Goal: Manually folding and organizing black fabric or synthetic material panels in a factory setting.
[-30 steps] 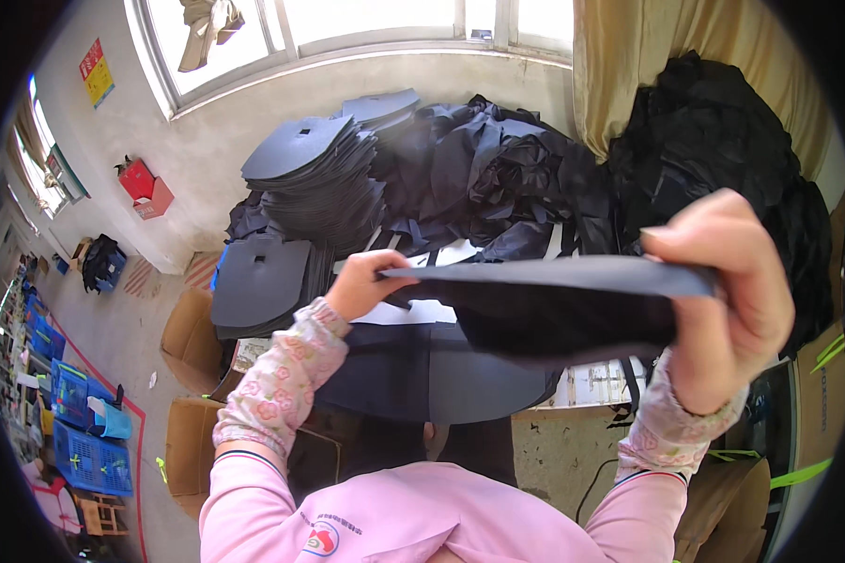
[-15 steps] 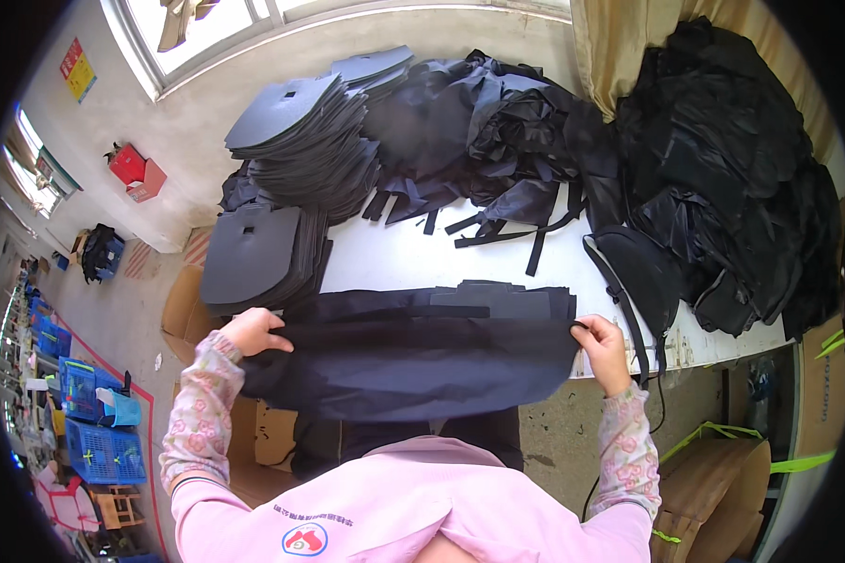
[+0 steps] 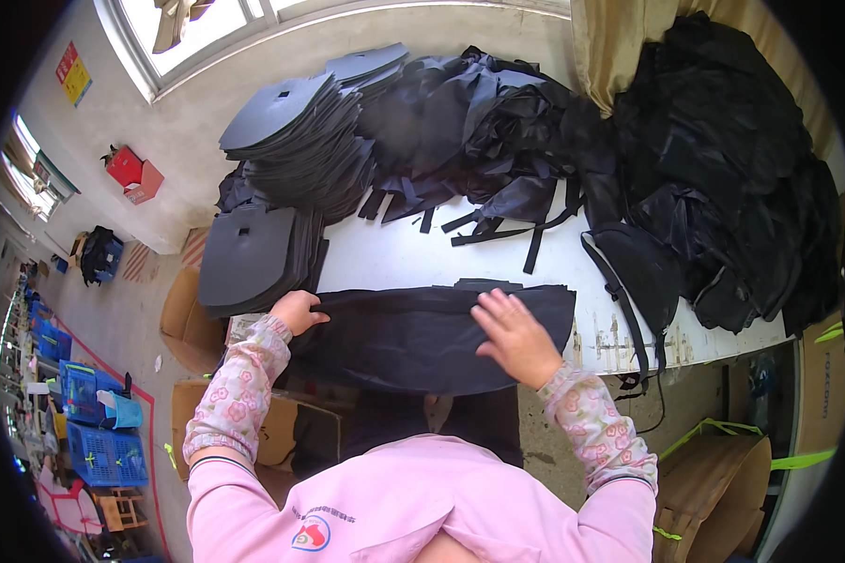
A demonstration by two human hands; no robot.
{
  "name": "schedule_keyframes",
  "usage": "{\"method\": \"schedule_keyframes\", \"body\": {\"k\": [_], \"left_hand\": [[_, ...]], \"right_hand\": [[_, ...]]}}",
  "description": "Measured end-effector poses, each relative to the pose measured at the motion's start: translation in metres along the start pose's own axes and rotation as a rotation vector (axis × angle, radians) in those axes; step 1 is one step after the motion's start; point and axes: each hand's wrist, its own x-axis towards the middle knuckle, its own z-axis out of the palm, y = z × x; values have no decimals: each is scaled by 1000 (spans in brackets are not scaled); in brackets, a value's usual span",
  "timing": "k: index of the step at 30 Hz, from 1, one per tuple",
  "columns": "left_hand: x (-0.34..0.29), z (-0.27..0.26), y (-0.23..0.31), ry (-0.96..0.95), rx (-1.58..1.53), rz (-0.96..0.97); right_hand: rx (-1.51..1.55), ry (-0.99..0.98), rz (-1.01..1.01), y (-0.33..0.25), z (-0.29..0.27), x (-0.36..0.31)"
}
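Observation:
A wide piece of black fabric (image 3: 394, 342) lies along the table's near edge, its lower part hanging over the front. At its upper left corner my left hand (image 3: 296, 312) is closed on the cloth between thumb and fingers. My right hand (image 3: 518, 340) rests on the right half of the fabric, palm down with its fingers spread. Just beyond the cloth's far edge, a strip of dark grey sheet (image 3: 486, 283) peeks out; the rest of it is covered.
Stacked grey panels (image 3: 246, 253) stand at the left of the white table (image 3: 394, 249), with a taller stack (image 3: 286, 113) behind. Black fabric pieces (image 3: 498, 103) heap at the back. A black bag (image 3: 634, 272) and a big dark pile (image 3: 723, 159) fill the right. Cardboard boxes (image 3: 714, 488) stand below.
The fabric has come down flat over the grey sheets, covering most of them. My right hand has let go of its corner and moved left onto the cloth; my left hand has shifted right.

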Motion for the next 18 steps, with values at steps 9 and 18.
{"method": "schedule_keyframes", "body": {"k": [9,18], "left_hand": [[-49,-22,-55,-91,106,-304],[-83,-88,57,37,-792,44]], "right_hand": [[20,-423,133,10,37,-12],[323,-36,-2,-48,-30,80]]}}
